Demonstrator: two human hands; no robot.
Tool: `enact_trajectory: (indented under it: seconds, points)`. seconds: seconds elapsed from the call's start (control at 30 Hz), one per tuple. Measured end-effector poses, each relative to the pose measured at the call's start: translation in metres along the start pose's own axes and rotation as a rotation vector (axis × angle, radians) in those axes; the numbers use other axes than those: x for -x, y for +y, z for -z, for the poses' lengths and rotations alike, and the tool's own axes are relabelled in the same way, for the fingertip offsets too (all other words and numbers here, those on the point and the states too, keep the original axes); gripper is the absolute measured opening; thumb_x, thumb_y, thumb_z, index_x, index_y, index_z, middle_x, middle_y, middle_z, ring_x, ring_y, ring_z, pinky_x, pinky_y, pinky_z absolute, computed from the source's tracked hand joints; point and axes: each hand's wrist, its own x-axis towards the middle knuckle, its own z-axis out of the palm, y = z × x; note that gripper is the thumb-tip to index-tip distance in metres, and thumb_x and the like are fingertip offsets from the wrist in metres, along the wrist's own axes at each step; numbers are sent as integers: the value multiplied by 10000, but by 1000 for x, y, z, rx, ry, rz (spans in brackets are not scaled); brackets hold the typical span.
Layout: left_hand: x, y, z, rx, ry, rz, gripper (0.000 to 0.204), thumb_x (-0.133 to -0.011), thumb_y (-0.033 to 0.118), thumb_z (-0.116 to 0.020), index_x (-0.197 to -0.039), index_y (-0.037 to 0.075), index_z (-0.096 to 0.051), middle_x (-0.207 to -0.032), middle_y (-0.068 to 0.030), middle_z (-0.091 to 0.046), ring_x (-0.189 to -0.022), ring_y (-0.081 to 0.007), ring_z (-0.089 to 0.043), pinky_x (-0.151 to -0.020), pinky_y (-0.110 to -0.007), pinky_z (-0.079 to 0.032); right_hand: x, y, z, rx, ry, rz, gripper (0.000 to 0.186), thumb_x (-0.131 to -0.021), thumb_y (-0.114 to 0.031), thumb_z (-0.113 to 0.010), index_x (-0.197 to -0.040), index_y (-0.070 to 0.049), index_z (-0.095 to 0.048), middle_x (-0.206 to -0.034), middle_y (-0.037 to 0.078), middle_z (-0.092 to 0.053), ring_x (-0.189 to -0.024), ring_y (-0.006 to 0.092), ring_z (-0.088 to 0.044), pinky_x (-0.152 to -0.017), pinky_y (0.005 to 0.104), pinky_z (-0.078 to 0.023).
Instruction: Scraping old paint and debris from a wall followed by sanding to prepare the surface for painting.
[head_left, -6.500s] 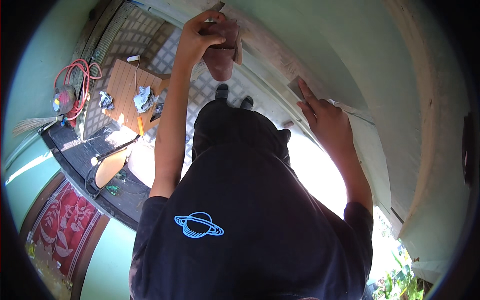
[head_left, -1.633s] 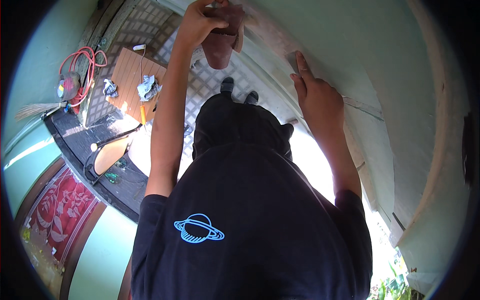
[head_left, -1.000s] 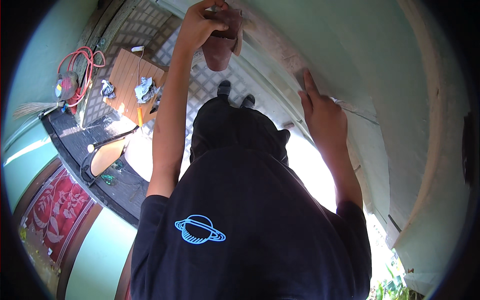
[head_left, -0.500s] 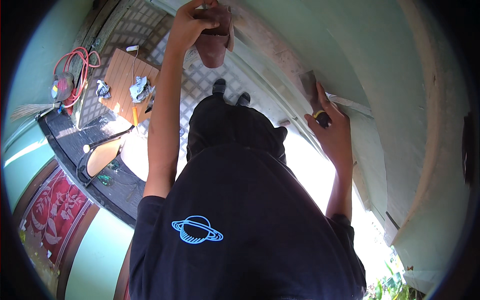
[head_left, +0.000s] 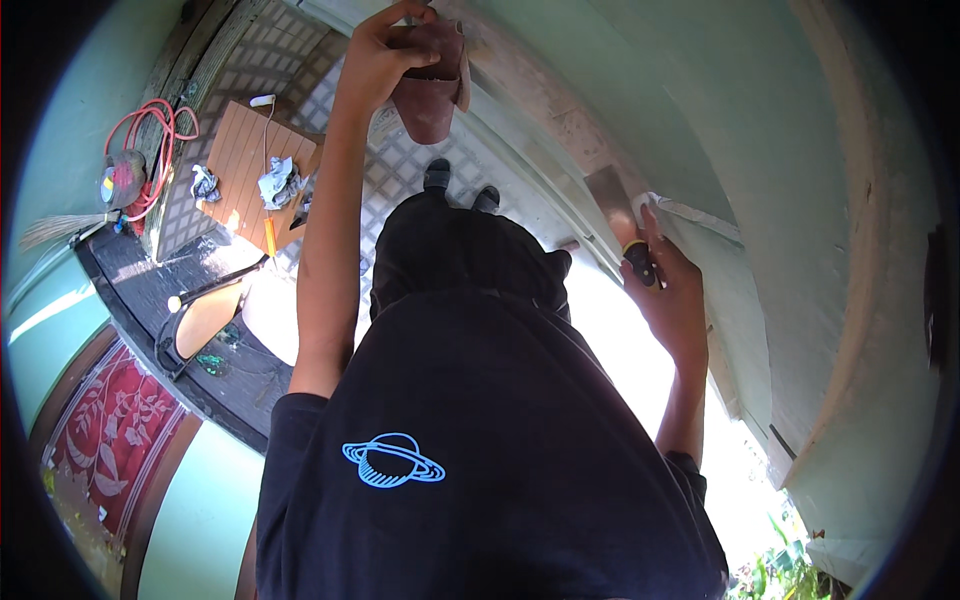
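Observation:
High in the view, my left hand (head_left: 378,58) grips a folded reddish-brown sheet of sandpaper (head_left: 424,112), its lower flap hanging down. The sheet is up against the pale, worn wooden edge of the wall. On the right side, my right hand (head_left: 670,300) is closed around a putty knife (head_left: 607,195) by its black and yellow handle. Its broad metal blade points up and left, close to the same worn strip (head_left: 560,110); I cannot tell if it touches. The index finger lies along the knife toward the blade.
A brown slatted table (head_left: 235,165) at left carries crumpled paper (head_left: 280,183) and a paint roller (head_left: 263,101). Below it, a black bench (head_left: 125,265) holds a chair-like piece. A red hose (head_left: 115,130) hangs near a broom (head_left: 65,228). Green wall panels (head_left: 720,130) curve along the right.
My right hand has shifted slightly downward with the putty knife, and the blade has tilted further left. The left hand and sandpaper sit slightly lower in view.

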Motion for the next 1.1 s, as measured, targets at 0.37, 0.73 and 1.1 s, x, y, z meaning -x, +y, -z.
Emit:
enact_trajectory:
  seconds: [0.37,0.73,1.1]
  points:
    - [3,5,-3,41,30,5,483,-732,-45,-778,-1190,76,-685,-1014,-69,-751,-961,-142,-686,-893,-272,-501,-11,-8,-9,243,186,159,433,-962,-187,-740,-1371,-100,-627,-935,119,-711,-790,274,-715,-720,386,-558]
    - [4,16,-5,96,2,15,444,-722,-97,-756,-1136,48,-682,-1000,-67,-753,-928,-149,-703,-849,-285,-538,-21,-27,-14,293,34,-5,367,-1004,-389,-678,-1042,-36,-582,-738,162,-688,-666,369,-708,-603,449,-535]
    - [5,17,-7,103,-35,30,476,-721,-58,-771,-1173,54,-674,-990,-70,-744,-942,-148,-691,-872,-278,-513,-25,-36,-24,582,74,-109,440,-1017,-471,-617,-922,-42,-594,-704,197,-695,-671,394,-722,-614,475,-577]
